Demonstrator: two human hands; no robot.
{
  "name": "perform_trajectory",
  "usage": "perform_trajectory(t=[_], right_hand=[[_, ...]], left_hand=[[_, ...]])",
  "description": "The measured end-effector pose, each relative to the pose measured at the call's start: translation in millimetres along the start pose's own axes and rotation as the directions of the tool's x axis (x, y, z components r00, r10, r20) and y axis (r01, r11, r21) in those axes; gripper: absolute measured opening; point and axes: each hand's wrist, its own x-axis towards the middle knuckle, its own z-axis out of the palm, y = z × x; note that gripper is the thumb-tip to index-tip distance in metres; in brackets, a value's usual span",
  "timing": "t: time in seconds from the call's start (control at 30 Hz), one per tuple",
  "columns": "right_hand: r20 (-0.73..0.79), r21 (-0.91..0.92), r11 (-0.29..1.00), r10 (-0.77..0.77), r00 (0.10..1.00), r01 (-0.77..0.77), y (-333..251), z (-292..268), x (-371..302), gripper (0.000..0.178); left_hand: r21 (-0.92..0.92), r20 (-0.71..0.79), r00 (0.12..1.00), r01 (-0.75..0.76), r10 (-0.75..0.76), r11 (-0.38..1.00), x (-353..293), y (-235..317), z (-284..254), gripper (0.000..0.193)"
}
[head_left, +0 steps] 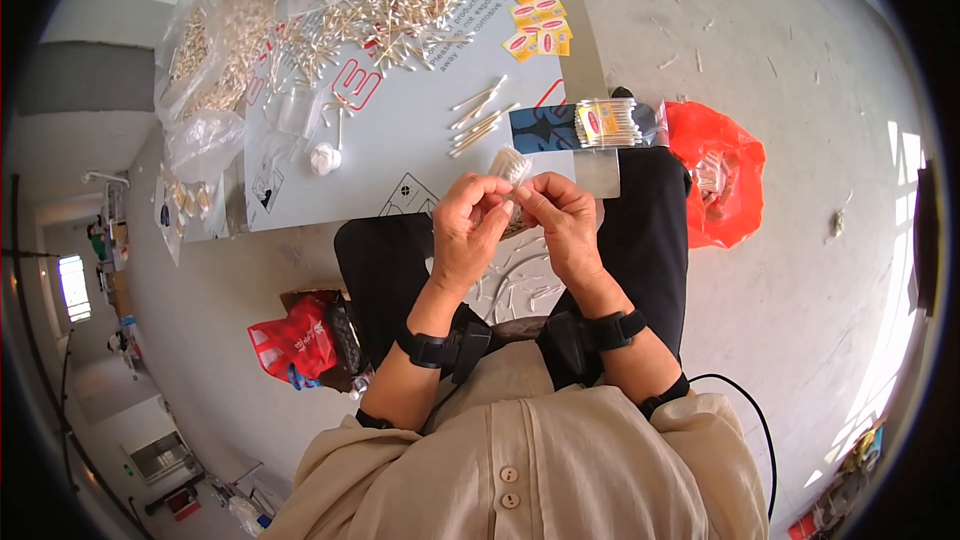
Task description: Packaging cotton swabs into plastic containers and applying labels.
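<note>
Just off the table's front edge, my left hand (470,228) and my right hand (566,224) meet at a small clear plastic bag of cotton swabs (511,166). Fingers and thumbs of both hands pinch its near end, and the swab tips point away from me. Several loose cotton swabs (481,127) lie on the table just beyond it. To the right, a bundle of cotton swabs with a yellow card (606,124) rests on a dark blue strip (543,128). My fingers hide the near end of the bag.
A large heap of cotton swabs (370,5) covers the back of the grey table (400,125). Clear bags (215,60) full of swabs stand at its left. Yellow cards (540,15) lie back right. A red plastic bag (735,210) hangs beside my right knee; swabs litter the floor.
</note>
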Motion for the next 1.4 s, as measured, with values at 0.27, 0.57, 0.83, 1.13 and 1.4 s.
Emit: perform_trajectory(t=[0.27,0.57,0.83,1.13,1.4], right_hand=[[-0.002,-0.047,0.998,0.033,0.999,-0.033,-3.8,-0.2,3.3,0.013],[0.008,-0.064,0.998,0.027,1.000,-0.026,-2.6,-1.8,6.3,0.014],[-0.007,-0.079,0.997,0.018,1.000,-0.019,-3.6,-1.3,7.2,0.016],[-0.030,-0.103,0.995,0.014,0.999,-0.017,-1.2,-1.0,9.0,0.016],[-0.070,-0.115,0.993,0.019,0.997,-0.027,-3.6,-1.8,10.7,0.019]], left_hand=[[-0.067,0.030,0.994,0.109,-0.108,0.992,4.5,-5.3,3.2,0.014],[-0.063,0.018,0.993,0.114,-0.113,0.991,9.6,-6.4,7.0,0.008],[-0.125,0.003,0.987,0.160,-0.161,0.979,9.6,-9.6,8.5,0.008],[-0.166,0.000,0.983,0.181,-0.184,0.969,8.9,-11.0,9.6,0.008],[-0.154,0.000,0.981,0.189,-0.192,0.970,10.3,-2.7,12.8,0.009]])
